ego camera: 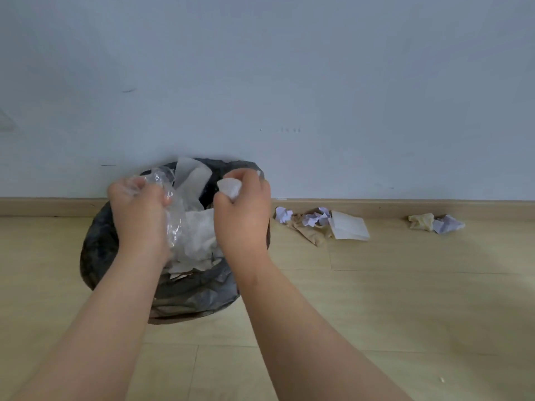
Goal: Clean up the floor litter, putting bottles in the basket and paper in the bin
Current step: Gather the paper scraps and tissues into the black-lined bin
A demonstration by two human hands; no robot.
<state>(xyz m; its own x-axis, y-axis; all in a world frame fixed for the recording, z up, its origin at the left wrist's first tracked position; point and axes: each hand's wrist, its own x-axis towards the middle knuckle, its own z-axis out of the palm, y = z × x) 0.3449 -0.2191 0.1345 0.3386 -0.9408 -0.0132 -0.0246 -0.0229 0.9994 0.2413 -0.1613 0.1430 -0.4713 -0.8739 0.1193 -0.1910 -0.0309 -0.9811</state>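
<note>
Wood floor, pale wall; left hand grips plastic, right hand grips paper.

— What do we have up top?
— We see a pale wall with a dark scuff at upper left.
— And below?
— We see a wooden skirting board, then light plank floor.

Bin against wall, paper inside; loose litter on floor right of bin, along skirting.
</note>
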